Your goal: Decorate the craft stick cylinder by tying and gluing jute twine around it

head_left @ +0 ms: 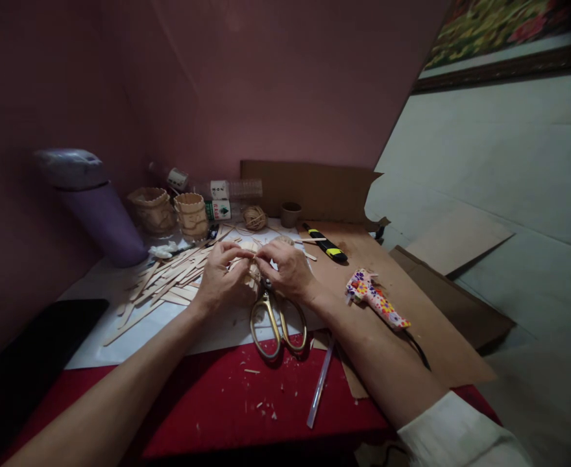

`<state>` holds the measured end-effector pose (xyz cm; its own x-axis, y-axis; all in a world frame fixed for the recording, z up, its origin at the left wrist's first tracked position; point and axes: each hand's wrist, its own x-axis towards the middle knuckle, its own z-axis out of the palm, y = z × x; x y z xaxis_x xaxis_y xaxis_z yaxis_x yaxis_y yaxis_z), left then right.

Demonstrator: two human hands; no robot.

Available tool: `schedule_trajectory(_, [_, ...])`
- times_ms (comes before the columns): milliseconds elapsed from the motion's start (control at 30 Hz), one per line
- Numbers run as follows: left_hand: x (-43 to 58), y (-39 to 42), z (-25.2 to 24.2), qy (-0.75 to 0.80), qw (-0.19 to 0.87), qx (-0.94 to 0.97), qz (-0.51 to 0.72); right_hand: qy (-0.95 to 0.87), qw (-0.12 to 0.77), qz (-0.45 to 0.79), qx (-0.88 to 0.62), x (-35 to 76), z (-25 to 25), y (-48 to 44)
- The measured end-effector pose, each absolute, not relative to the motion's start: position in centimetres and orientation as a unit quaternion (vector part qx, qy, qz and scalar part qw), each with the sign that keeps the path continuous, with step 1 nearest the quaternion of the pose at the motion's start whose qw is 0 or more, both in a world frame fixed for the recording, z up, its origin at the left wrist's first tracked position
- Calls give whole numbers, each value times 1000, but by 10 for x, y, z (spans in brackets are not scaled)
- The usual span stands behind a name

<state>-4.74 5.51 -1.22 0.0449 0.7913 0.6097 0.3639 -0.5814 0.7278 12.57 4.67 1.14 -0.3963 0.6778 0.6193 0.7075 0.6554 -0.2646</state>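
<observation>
My left hand (226, 274) and my right hand (288, 269) meet over the white sheet, fingertips pinched together. What they pinch is too small and dim to name. Just beneath the fingers sits a pale wooden piece (252, 277), mostly covered by the hands. Gold-handled scissors (266, 327) lie right below, their blades hidden under that piece and the hands. To the left of my left hand spreads a loose pile of flat wooden craft sticks (169, 279). A ball of twine (255, 218) rests behind the hands.
A purple bottle (100, 217), two stick-covered cups (191, 217) and plastic bottles (237, 189) stand or lie at the back. On the cardboard (426, 337) to the right are a yellow-black utility knife (327, 243) and a flowered glue gun (377, 299). A glue stick (320, 386) lies in front.
</observation>
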Motion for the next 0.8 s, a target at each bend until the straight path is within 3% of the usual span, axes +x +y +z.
schedule_trajectory(500, [-47,55,-12,419,189,696,551,-795,439,114,-403,127,4,52])
schedule_trajectory(800, [-46,53,-11,429,210,686,550,-769,480,134,-401,123,6,53])
